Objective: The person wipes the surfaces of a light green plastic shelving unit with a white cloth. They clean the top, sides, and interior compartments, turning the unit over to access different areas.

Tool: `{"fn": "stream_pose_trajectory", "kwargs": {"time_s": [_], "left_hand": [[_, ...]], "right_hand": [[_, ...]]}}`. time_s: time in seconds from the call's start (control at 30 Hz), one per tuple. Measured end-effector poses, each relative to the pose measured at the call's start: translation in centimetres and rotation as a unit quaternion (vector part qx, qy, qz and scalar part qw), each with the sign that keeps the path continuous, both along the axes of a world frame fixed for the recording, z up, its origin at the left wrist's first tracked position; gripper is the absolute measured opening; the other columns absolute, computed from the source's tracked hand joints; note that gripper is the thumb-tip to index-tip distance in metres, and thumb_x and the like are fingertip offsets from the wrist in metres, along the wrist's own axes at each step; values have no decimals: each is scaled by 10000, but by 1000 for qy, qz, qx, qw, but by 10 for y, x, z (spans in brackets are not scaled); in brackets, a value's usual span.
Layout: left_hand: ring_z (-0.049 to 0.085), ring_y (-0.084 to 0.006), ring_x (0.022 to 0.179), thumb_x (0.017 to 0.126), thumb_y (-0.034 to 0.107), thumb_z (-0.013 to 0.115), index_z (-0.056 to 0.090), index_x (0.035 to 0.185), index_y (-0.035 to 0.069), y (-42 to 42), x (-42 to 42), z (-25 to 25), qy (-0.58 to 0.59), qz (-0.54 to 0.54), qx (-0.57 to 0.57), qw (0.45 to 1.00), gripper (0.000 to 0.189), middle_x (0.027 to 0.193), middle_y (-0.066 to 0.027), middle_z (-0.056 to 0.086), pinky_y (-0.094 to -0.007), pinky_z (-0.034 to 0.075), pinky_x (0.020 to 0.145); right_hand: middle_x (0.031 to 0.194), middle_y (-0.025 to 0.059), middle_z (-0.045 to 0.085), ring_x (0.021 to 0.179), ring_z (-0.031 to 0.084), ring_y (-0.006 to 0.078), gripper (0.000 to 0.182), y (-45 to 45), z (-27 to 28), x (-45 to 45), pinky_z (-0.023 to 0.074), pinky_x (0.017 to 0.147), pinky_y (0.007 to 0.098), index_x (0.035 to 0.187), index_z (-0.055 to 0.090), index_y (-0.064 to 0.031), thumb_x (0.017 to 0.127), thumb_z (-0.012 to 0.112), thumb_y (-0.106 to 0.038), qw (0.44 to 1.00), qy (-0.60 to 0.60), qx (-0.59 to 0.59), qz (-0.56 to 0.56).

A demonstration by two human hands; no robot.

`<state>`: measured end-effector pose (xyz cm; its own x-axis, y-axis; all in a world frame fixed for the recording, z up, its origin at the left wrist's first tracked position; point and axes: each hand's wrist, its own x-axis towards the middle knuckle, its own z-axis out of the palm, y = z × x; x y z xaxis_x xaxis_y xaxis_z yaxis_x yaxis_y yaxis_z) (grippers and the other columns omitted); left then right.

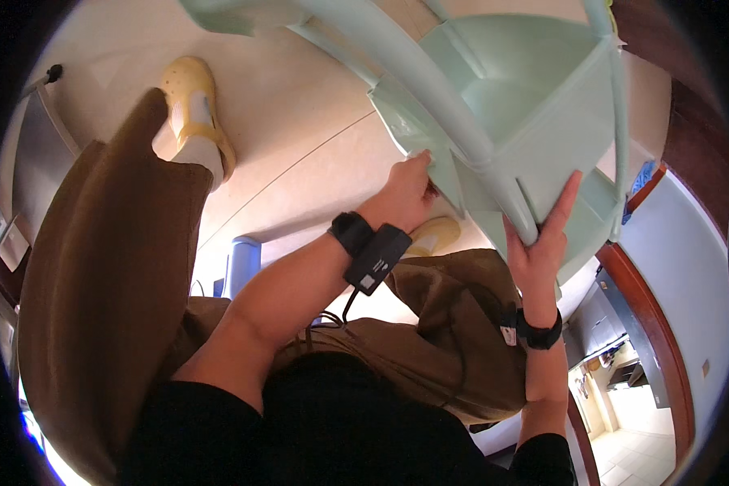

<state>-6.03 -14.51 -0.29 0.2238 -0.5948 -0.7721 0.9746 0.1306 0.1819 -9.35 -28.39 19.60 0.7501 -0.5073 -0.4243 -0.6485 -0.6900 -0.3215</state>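
Observation:
A pale green plastic tiered rack [559, 127], with deep corner bins and tubular posts, leans at a tilt in front of me. My left hand [410, 182] grips the edge of one of its lower panels, with the fingertips partly hidden behind it. Around the low end of a thick tubular post [419, 79] my right hand [540, 249] is closed, its index finger stretched up along the bin wall. A second green bin [589, 225] hangs below the right hand. Both wrists wear black straps, and a black box [378, 258] with a cable sits on the left one.
Pale floor tiles [297, 121] lie under the rack. My yellow clogs [185, 91] stand apart, one partly hidden behind my left hand. A blue-violet cylindrical post [243, 267] rises between my legs. A brown-framed doorway [662, 346] opens at right, and a grey panel [39, 146] stands far left.

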Motion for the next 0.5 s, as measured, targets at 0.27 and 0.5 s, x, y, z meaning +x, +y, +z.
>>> {"fn": "stream_pose_trajectory", "kwargs": {"time_s": [0.27,0.5], "left_hand": [[561,-174,827,1093,247,405,572,1117,47,-1,23,124,267,164,-52,948,262,991,-78,600,-326,491,705],[571,-240,860,1072,301,469,550,1105,36,37,29,119,58,87,39,994,280,1031,-101,596,-363,495,748]], "right_hand": [[941,242,695,816,695,412,1047,-6,-10,-4,535,698,408,1618,9,-98,834,698,-37,995,-63,-10,80],[830,232,688,746,662,438,1061,-11,-16,-1,508,631,465,1612,-4,-86,841,723,-138,983,-116,-29,140]]}}
